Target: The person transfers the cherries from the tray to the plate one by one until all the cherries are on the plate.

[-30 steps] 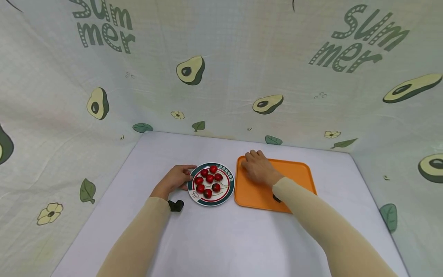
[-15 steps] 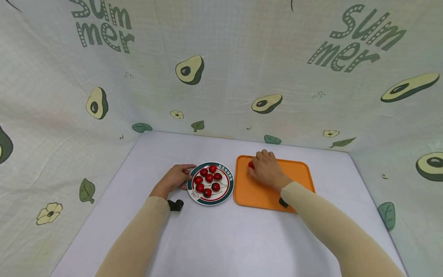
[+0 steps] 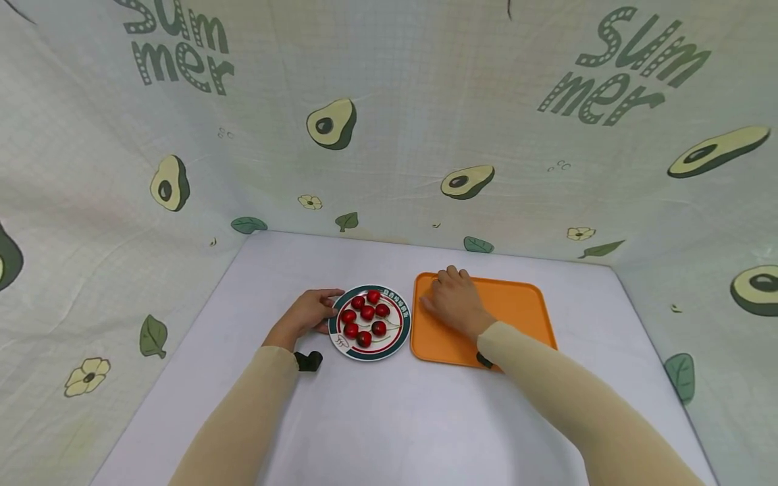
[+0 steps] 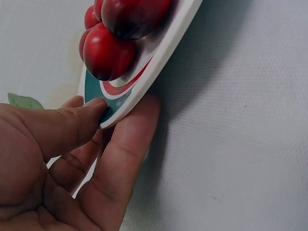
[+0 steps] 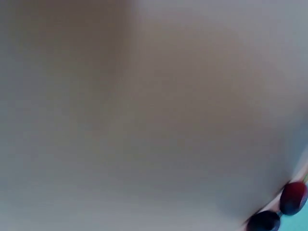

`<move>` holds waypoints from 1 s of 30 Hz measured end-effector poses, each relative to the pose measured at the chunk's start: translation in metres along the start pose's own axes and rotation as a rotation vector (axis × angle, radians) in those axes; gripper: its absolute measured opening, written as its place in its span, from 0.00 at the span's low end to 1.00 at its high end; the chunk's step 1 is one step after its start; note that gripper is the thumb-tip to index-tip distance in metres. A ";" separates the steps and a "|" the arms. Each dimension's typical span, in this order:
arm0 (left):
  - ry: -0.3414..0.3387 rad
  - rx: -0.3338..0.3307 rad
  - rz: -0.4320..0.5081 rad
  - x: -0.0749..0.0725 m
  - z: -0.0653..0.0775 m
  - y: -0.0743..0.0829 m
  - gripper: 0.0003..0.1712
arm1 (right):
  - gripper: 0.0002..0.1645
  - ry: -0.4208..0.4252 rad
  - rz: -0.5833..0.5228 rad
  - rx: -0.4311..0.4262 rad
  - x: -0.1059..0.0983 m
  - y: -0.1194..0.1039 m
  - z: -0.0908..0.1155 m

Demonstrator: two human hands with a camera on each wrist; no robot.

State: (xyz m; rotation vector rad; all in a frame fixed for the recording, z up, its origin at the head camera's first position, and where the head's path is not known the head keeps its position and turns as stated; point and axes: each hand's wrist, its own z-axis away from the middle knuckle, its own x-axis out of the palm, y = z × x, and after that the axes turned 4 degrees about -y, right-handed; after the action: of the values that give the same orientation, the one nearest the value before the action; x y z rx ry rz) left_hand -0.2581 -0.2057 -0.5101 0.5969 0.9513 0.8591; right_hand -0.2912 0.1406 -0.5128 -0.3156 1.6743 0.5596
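A round plate (image 3: 399, 341) with a white, green and red rim holds several red cherries (image 3: 367, 312), some with stems. My left hand (image 3: 304, 314) pinches the plate's left edge. In the left wrist view the thumb (image 4: 77, 122) lies on top of the rim, with fingers underneath. My right hand (image 3: 452, 302) is over the left back part of an orange tray (image 3: 516, 304), back of the hand up and fingers bent down. Its fingertips and whatever lies under them are hidden; I cannot tell what it holds. The right wrist view is mostly blurred, with dark red cherries (image 5: 293, 198) at its lower right corner.
Plate and tray stand side by side on a white table (image 3: 377, 418), a narrow gap between them. Behind and at the sides hangs a pale cloth (image 3: 395, 135) with avocado and leaf prints. A black wrist mount (image 3: 310, 361) juts out beside the left cuff.
My right hand shifted right, showing a red cherry at the tray's left back corner, then moved back left over that spot, hiding it. The left hand and plate stay put.
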 end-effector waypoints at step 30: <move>-0.016 0.016 0.050 -0.002 0.000 -0.003 0.30 | 0.17 0.012 -0.168 0.065 0.000 0.035 -0.011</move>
State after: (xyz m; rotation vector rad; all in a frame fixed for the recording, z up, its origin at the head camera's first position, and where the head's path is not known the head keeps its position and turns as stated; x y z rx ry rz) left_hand -0.2573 -0.2089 -0.5117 0.6428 0.9330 0.8908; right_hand -0.3176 0.1640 -0.5050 -0.4088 1.6557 0.3779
